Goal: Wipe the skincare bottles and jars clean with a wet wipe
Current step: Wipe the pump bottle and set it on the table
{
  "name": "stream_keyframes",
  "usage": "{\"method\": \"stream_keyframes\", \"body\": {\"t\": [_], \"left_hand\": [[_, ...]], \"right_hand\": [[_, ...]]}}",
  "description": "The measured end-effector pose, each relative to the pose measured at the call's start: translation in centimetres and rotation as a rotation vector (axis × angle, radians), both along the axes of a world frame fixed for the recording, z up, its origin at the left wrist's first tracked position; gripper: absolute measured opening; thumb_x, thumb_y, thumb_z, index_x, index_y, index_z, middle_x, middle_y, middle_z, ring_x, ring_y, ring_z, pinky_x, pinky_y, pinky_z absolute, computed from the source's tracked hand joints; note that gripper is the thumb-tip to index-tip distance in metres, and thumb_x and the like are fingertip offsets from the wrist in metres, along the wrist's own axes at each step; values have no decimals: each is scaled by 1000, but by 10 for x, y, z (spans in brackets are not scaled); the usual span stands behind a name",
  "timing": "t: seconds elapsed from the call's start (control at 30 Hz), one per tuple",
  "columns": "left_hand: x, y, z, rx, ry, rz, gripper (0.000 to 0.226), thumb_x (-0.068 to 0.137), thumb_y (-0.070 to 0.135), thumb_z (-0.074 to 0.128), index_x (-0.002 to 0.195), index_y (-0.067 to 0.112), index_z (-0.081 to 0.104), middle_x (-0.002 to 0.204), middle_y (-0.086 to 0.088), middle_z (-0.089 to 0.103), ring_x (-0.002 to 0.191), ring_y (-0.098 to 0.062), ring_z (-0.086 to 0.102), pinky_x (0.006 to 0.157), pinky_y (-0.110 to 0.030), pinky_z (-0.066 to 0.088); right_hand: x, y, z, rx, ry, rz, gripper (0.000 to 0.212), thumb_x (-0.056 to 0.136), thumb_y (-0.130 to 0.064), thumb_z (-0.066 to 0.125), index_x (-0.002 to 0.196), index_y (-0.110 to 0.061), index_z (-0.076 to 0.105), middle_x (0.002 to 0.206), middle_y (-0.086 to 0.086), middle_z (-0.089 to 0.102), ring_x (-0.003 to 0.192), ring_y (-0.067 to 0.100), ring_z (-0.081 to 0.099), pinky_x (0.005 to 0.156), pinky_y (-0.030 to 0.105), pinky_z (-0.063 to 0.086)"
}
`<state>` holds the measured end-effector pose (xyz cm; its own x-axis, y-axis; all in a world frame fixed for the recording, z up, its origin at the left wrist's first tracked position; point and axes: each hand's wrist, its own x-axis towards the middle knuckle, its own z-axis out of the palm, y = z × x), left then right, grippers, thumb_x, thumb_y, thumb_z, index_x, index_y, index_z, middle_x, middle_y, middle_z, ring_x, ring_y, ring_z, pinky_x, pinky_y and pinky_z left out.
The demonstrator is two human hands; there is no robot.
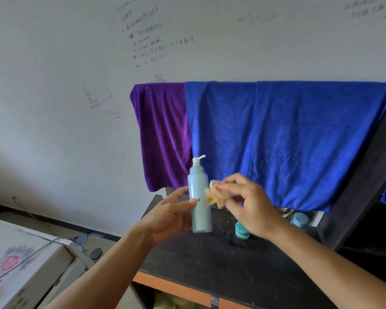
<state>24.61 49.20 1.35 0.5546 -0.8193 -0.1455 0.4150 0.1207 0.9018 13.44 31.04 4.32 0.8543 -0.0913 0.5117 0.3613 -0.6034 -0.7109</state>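
We grip 1 pale blue pump bottle (pixel 200 204) upright in our left hand (pixel 172 216) above the dark surface (pixel 210 259); our right hand (pixel 252 204) pinches a stained wet wipe (pixel 216 195) against its side.

The left hand (pixel 172 217) holds a pale blue pump bottle (pixel 199 204) upright above a dark table (pixel 210 259). The right hand (pixel 252 204) presses a stained wipe (pixel 216 195) against the bottle's side, beside a brown spot. A teal jar (pixel 241 230) stands on the table behind the right wrist; blue (pixel 288 141) and purple (pixel 163 134) towels hang behind.
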Motion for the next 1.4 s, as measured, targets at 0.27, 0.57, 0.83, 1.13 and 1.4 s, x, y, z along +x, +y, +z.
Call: {"method": "stream_keyframes", "body": {"t": [0.27,0.57,0.83,1.13,1.4], "left_hand": [[0,-9,2,-25,-36,82,55,83,17,63,134,14,46,115,-22,62,98,-37,64,85,-54,51],[-4,-12,-2,12,-30,-16,87,57,29,91,129,2,52,114,-19,63,98,-32,66,76,-46,55],[6,-1,-6,33,-30,115,69,78,23,73,135,5,39,126,-27,59,109,-44,59,95,-63,44],[-7,-11,6,-16,19,32,43,97,23,49,135,3,45,126,-26,55,107,-38,58,88,-53,51],[-8,-7,0,-28,-30,-31,71,76,26,76,135,3,46,118,-18,61,101,-31,64,79,-45,54]], "right_hand": [[5,15,-12,-122,4,-5,18,86,-25,67,102,-23,72,94,-6,53,79,11,58,70,18,48],[26,-3,23,18,-29,-154,24,84,-13,69,107,-19,71,92,-12,56,83,-8,59,75,4,40],[-13,21,-22,-10,192,61,24,83,-15,71,105,-22,72,88,-11,56,84,4,60,75,9,45],[3,14,-14,131,103,-31,30,81,-8,71,109,-16,70,93,-5,59,85,-3,62,78,6,44],[20,-9,15,138,23,-142,29,83,-12,69,111,-20,68,98,-12,61,89,-2,62,83,10,45]]}}
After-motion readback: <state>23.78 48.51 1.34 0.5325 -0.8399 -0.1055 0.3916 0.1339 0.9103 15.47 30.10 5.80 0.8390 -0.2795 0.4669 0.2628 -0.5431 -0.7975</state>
